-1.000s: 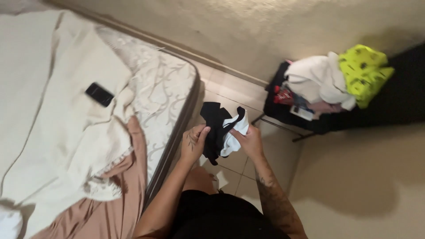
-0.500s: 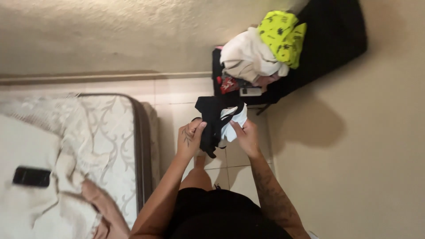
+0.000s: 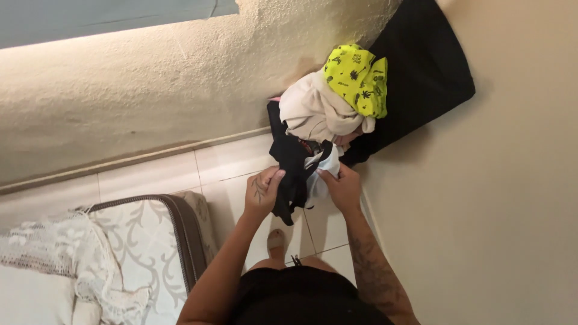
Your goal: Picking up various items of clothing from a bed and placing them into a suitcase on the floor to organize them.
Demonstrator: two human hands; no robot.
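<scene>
A small black and white garment (image 3: 296,174) hangs in front of me, held up between both hands. My left hand (image 3: 262,192) pinches its black side. My right hand (image 3: 342,188) grips the white side. The cloth droops between them over the pale tiled floor (image 3: 180,174). Just beyond the garment is a black chair (image 3: 421,66) piled with clothes: a cream-white garment (image 3: 313,111) and a yellow-green patterned one (image 3: 356,77) on top.
A mattress with a swirl pattern (image 3: 144,247) and white lace-edged bedding (image 3: 48,253) lies at lower left. A rough beige wall (image 3: 150,90) runs behind, another plain wall (image 3: 500,210) on the right. My sandalled foot (image 3: 276,241) stands on the tiles.
The view has swung right and toward the chair; the bed and the black phone on it have slid out of sight. Both hands keep holding the garment, now close to the clothes pile.
</scene>
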